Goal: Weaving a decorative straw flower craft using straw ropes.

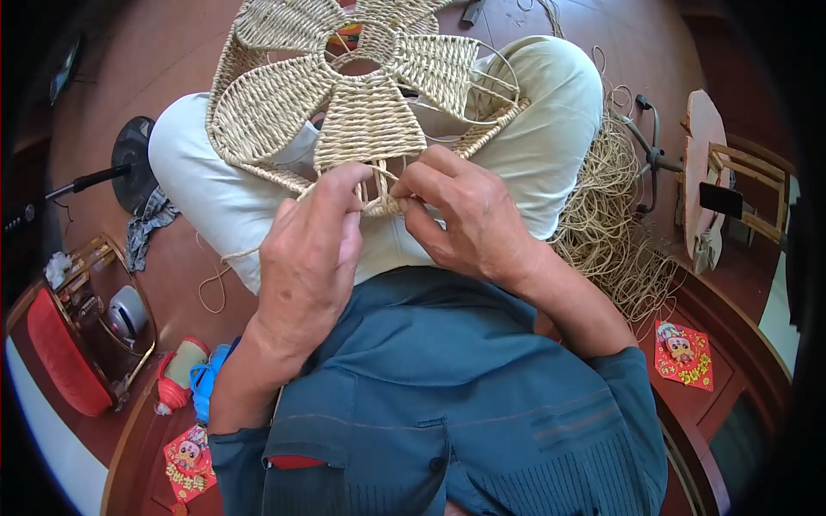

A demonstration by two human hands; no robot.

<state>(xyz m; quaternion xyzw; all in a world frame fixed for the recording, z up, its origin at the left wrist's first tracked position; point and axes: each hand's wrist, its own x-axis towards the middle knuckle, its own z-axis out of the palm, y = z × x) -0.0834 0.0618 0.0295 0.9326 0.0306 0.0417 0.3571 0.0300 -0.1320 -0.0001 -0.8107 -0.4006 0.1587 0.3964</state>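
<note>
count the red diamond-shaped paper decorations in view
2: one red diamond decoration on the wooden ledge by the right elbow, another red diamond decoration at lower left near the left forearm. Others may be hidden.

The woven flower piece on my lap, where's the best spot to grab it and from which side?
Probably the near edge of the woven flower piece, from your own side. That petal rests on your knees pointing at you, and both the left hand and right hand already pinch there; its wire frame should take a firm grip.

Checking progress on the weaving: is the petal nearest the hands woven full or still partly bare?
Partly bare. The woven flower piece shows open wire and gaps at its near end, where the left hand and right hand pinch the cord.
</note>
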